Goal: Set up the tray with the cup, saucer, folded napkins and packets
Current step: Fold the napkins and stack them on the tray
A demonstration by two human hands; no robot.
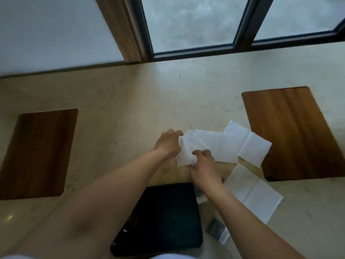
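I have both hands, left hand [168, 143] and right hand [202, 163], pinching one white napkin [188, 148] to fold it above the black tray [168, 212].

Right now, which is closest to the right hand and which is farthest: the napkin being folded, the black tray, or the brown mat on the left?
From the right hand:
1. The napkin being folded, held by both hands on the counter.
2. The black tray, just below the hand, towards the person.
3. The brown mat on the left, far across the counter.
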